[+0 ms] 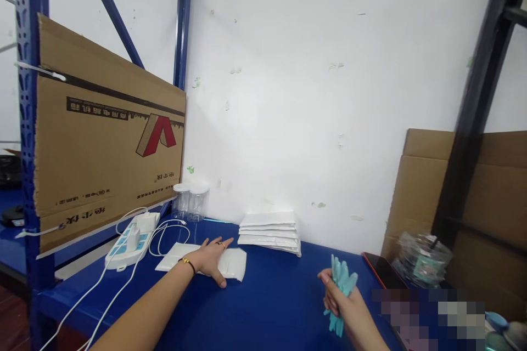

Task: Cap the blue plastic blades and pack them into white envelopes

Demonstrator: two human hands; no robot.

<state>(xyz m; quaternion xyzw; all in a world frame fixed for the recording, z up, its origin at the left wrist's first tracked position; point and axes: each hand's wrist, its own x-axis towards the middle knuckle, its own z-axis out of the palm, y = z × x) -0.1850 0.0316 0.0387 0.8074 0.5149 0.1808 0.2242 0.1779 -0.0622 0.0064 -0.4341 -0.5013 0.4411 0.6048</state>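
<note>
Head: power strip (123, 252) near packet (234, 264)

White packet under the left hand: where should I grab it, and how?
I'd pinch the white packet by its right end, coming from the right, thumb underneath and fingers on top. It lies flat on the blue table, and that end sticks out past the left hand, so its edge looks free.

The left arm (152, 301) reaches far out. The left hand (209, 261) is flat, palm down, with its fingers spread and its thumb out to the side. The right arm (366, 326) comes up short, and the right hand (345, 304) is curled up tight.
</note>
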